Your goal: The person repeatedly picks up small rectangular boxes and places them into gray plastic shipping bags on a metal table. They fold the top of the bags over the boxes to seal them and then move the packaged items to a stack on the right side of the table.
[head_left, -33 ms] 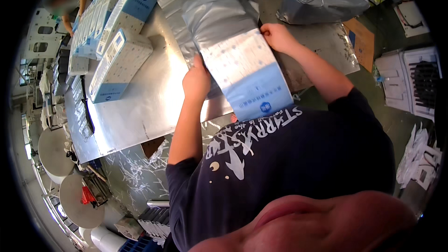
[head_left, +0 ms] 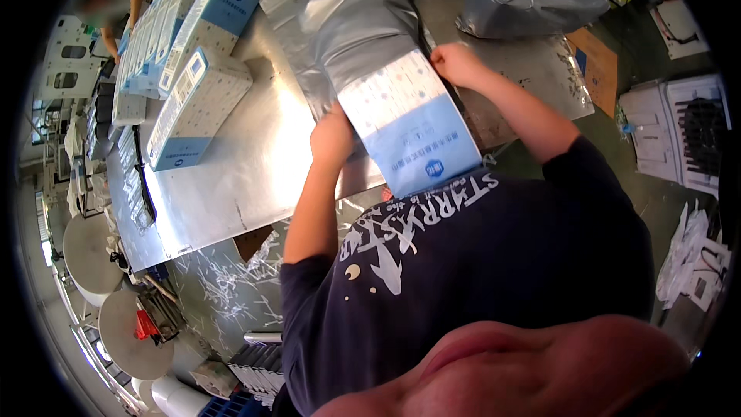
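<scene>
A white and light-blue printed package [head_left: 428,135] lies in front of me, its blue end close to my shirt and its far part inside a grey plastic mailing bag [head_left: 363,31]. My left hand [head_left: 333,139] is closed at the bag's left edge, its fingertips partly hidden by the bag and package. On the opposite side, my right hand [head_left: 457,66] pinches the bag's edge beside the package's upper right corner. More grey bags [head_left: 293,46] lie flat beneath the one I hold.
Similar white and blue packages [head_left: 201,112] stand in a row at the left of the metal table [head_left: 231,201]. A filled grey bag [head_left: 532,4] lies at the far right. Another person's arm [head_left: 133,4] shows at upper left. White scraps [head_left: 224,286] litter the floor.
The grey bag now covers more of the package, and its mouth sits nearer me. My left hand has moved slightly right and toward me; my right hand has barely shifted.
</scene>
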Demonstrator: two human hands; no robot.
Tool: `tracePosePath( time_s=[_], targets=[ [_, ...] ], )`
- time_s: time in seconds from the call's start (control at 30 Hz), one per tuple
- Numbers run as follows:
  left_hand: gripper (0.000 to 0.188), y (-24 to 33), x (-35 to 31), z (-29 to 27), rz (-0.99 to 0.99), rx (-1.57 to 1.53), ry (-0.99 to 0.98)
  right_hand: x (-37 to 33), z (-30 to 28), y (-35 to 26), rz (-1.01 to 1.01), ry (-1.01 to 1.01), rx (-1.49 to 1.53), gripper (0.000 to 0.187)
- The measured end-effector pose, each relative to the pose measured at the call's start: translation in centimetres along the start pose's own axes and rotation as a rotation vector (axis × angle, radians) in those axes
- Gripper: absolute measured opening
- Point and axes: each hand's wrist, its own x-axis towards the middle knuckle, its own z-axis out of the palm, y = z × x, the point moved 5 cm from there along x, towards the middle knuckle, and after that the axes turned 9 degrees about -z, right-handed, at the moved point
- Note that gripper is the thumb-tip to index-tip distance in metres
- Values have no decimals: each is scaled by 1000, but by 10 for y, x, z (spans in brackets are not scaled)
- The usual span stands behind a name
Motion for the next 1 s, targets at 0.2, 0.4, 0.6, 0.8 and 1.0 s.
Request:
tracePosePath(
  time_s=[0.2, 0.4, 0.6, 0.8, 1.0],
  targets=[
    [16, -2, -46, 10, 14, -163, 128, -11, 2, 2, 19, -233, -166, 15],
    [21, -53, -128, 81, 291, -466, -488, -131, 34, 11, -18, -905, 308, 5],
    [27, -21, -52, 56, 35, -1127, -533, -119, 46, -20, -190, -824, 7, 4],
    [27, -39, -79, 55, -506, -1456, -466, -71, 34, -107, -481, -522, -76, 9],
    [28, -57, -74, 74, -304, -927, -290, -100, 66, -81, -645, -587, -199, 28]
  ],
)
